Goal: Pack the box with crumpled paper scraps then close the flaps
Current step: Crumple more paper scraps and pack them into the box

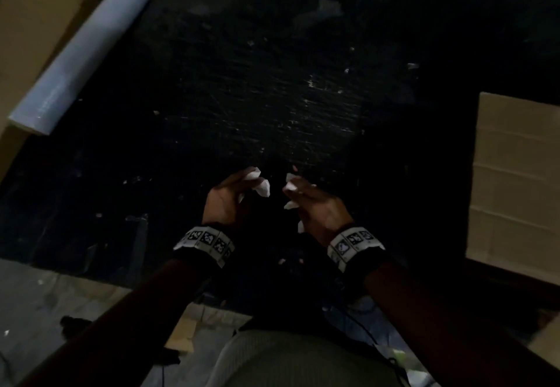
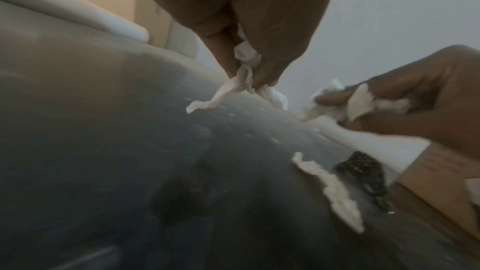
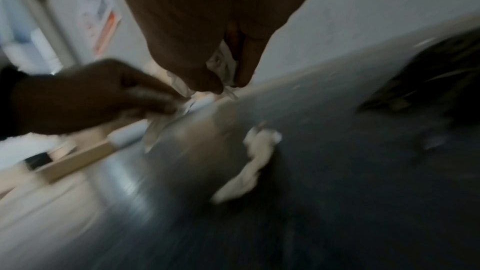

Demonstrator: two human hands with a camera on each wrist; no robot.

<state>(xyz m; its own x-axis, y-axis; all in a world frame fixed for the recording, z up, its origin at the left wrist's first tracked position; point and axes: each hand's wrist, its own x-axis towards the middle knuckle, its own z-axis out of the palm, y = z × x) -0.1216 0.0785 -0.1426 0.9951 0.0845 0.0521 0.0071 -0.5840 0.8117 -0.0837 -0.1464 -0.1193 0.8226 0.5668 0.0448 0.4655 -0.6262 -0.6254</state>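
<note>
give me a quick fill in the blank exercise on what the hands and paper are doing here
1. Both the left hand and the right hand grip torn white ____.
2. A loose paper strip lies on the dark ____.
3. The pale roll lies on the person's ____ side.
4. The cardboard lies on the person's ____ side.

Missing words: paper; table; left; right
</note>
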